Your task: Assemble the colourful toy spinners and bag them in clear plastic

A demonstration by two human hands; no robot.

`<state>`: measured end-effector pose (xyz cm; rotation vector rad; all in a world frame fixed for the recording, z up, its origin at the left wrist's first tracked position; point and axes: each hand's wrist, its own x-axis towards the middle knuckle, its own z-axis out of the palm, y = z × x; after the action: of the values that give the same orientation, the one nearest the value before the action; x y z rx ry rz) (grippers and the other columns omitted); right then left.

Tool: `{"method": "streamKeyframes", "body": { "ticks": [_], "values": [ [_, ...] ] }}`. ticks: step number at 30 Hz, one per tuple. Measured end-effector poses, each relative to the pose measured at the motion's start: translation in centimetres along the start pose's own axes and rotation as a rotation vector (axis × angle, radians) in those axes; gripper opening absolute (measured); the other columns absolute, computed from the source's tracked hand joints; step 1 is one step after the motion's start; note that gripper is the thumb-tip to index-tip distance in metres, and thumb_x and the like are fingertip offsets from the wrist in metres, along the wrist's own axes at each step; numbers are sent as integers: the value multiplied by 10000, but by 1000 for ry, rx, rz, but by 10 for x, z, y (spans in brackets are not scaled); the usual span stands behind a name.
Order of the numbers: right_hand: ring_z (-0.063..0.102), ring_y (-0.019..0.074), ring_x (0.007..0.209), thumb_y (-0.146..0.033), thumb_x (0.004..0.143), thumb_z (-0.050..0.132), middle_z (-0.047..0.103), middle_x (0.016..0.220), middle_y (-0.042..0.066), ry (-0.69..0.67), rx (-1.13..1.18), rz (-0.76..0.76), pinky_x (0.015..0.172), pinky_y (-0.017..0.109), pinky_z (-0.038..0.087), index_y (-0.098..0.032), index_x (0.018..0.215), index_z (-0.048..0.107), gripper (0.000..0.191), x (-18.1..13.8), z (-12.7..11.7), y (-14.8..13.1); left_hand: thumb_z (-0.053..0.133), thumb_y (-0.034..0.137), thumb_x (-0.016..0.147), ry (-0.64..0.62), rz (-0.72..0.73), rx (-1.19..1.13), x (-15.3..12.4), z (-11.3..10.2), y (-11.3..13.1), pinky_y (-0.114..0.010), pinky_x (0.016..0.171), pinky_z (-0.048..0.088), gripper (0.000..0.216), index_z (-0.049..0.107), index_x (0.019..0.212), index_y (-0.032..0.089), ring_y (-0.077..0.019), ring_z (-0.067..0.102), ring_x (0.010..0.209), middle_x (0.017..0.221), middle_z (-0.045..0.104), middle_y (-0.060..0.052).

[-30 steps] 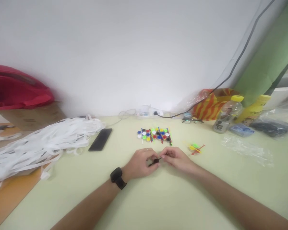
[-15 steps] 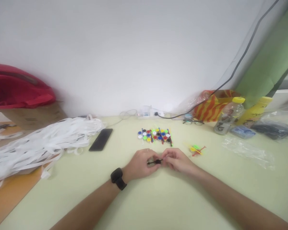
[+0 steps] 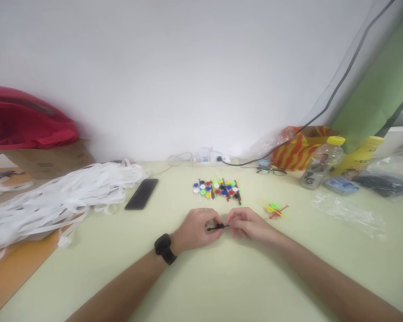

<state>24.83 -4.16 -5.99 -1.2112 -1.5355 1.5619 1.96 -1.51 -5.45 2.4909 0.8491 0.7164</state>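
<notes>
A black watch (image 3: 165, 248) circles the left wrist. The left hand (image 3: 199, 229) slants inward, back upward, thumb and forefinger pinching a black piece (image 3: 218, 227) between the two hands. The right hand (image 3: 249, 226) angles in opposite, fingers curled, fingertips gripping the piece's right end. Just beyond the right hand lie coloured sticks (image 3: 276, 210); farther, ahead of both hands, coloured discs (image 3: 216, 189) form rows.

A phone (image 3: 141, 194) lies beside white strips (image 3: 63, 197); a red bag (image 3: 27, 120) sits on a box (image 3: 50, 162). Glasses (image 3: 271, 171) lie near two bottles (image 3: 317, 170) and perhaps tissues (image 3: 341, 185).
</notes>
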Motion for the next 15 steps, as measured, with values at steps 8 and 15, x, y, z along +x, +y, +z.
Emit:
{"method": "streamKeyframes", "body": {
  "ticks": [8, 15],
  "values": [
    [479, 94, 506, -333, 839, 628, 702, 715, 19, 4, 60, -70, 479, 211, 346, -174, 932, 643, 185, 0, 1, 3, 707, 280, 858, 10, 0, -9, 1, 0, -1, -276, 659, 446, 65, 704, 902, 233, -160, 616, 723, 812, 705, -2],
    [527, 115, 552, -247, 802, 633, 722, 730, 32, 20, -45, -27, 465, 199, 354, -186, 887, 640, 105, -1, 2, -1, 706, 279, 860, -3, -3, -31, 1, -1, -1, -281, 693, 458, 99, 685, 948, 239, -169, 637, 762, 859, 714, -1]
  ]
}}
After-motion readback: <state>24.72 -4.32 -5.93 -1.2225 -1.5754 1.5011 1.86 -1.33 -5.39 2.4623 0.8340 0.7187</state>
